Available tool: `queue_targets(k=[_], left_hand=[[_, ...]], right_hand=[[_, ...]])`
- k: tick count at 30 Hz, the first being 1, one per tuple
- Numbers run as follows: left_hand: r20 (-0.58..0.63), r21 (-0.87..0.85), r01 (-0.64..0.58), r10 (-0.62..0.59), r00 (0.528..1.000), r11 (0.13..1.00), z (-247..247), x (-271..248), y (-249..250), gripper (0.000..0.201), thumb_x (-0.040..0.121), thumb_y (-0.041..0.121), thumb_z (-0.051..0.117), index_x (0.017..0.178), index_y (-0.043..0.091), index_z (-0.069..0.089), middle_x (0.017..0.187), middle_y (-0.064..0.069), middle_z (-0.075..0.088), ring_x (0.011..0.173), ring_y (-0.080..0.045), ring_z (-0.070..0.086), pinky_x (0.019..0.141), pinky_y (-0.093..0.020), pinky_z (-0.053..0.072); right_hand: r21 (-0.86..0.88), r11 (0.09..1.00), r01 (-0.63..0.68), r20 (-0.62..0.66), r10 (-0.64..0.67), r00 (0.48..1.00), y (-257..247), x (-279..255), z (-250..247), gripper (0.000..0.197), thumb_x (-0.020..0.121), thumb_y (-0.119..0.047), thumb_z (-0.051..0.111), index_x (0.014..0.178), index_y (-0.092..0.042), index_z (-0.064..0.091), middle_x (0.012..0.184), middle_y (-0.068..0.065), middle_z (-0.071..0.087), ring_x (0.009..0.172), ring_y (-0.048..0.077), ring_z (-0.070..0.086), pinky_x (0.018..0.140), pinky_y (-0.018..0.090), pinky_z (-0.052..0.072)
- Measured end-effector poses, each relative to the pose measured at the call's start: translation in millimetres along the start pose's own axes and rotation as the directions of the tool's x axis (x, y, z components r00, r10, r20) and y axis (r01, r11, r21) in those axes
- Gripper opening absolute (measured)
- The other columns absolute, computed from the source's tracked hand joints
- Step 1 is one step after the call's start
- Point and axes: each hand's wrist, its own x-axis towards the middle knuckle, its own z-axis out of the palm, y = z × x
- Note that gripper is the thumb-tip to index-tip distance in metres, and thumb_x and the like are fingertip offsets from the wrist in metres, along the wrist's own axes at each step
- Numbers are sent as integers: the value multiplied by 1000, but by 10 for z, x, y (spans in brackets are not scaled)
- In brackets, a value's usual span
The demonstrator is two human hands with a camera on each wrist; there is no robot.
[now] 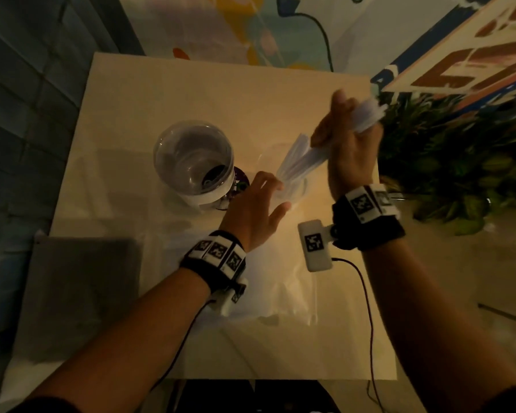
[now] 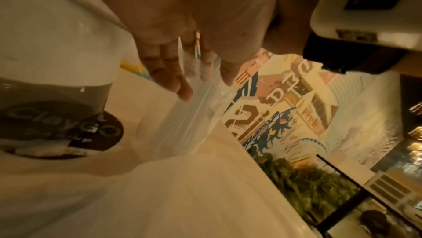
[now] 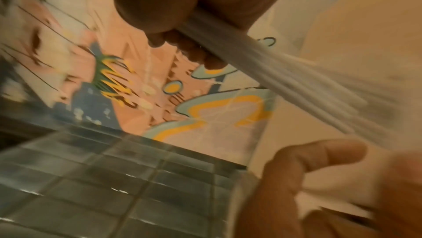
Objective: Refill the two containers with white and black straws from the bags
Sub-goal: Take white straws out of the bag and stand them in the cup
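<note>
My right hand (image 1: 344,126) grips a bundle of white straws (image 1: 298,160) round its upper half, above the table's right side. The bundle tilts down to the left, and its lower ends sit in a small clear container (image 1: 300,193). My left hand (image 1: 276,195) is beside that container with fingers (image 2: 180,86) spread and straight, touching its side. In the right wrist view the straws (image 3: 285,79) fan out, blurred, from my curled fingers (image 3: 196,55). A larger clear container (image 1: 192,162) with a round sticker (image 2: 95,131) stands to the left.
A clear plastic bag (image 1: 277,287) lies on the cream table (image 1: 191,93) under my wrists. A dark grey flat bag (image 1: 81,293) lies at the near left. Green plants (image 1: 447,162) stand close on the right, and a painted wall is behind.
</note>
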Motion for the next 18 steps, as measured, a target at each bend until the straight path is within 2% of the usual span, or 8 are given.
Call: queue_targets(k=[2,4,5,6,8,12,15,18], left_hand=[[91,76,44,-51,995,996,33,44,-41,44,99,48,46,119,11,57,133,-3,41,101,-20,59,83,-28,42],[104,114,60,-72,992,992,39,51,-33,40,100,45,47,119,12,58,134,-2,40,97,-21,62,85,-32,48],[93,121,64,-75,993,991,43,50,-17,36,100,42,49,118,13,59,134,-2,40,95,-22,63,86,-36,51],[83,121,70,-80,993,990,45,51,2,34,100,40,51,118,13,60,134,-2,41,95,-23,63,86,-40,53],[75,107,77,-85,994,991,52,61,18,30,98,38,53,115,14,61,133,-2,42,97,-24,63,86,-44,53],[62,98,65,-71,996,993,66,64,4,27,98,37,55,112,14,61,130,-1,43,97,-24,63,84,-44,54],[69,89,65,-71,995,994,53,72,2,26,97,37,55,111,15,60,129,0,43,94,-21,63,84,-43,54],[85,51,71,-75,994,996,7,67,19,28,97,37,57,115,15,58,135,1,39,93,-18,61,85,-38,54]], right_hand=[[-147,989,-19,13,21,1000,266,-13,-5,33,100,-30,55,73,-11,58,65,1,58,62,17,57,61,32,48],[-255,965,-57,3,60,998,547,-22,-26,31,97,-34,58,88,-5,60,82,1,61,74,6,60,68,20,49],[-273,959,-76,-8,76,997,670,-25,-40,22,96,-33,60,98,-12,62,93,2,61,84,5,61,75,20,52],[-288,955,-73,-3,75,997,762,-28,-50,11,95,-33,62,105,-29,62,105,6,60,96,9,62,82,25,54],[-342,938,-55,32,70,997,873,-40,-56,25,96,-36,61,113,-54,59,127,8,54,114,17,57,94,30,50],[-372,922,-110,82,150,985,937,-30,-49,58,94,-39,63,147,-24,42,143,6,48,124,10,50,99,29,48],[-402,898,-176,86,228,970,958,-36,-89,87,83,-48,74,152,-26,26,143,7,48,122,12,48,88,17,44],[-357,915,-188,55,221,974,908,-133,-196,101,73,-54,79,152,-30,21,140,6,47,123,18,51,94,34,52]])
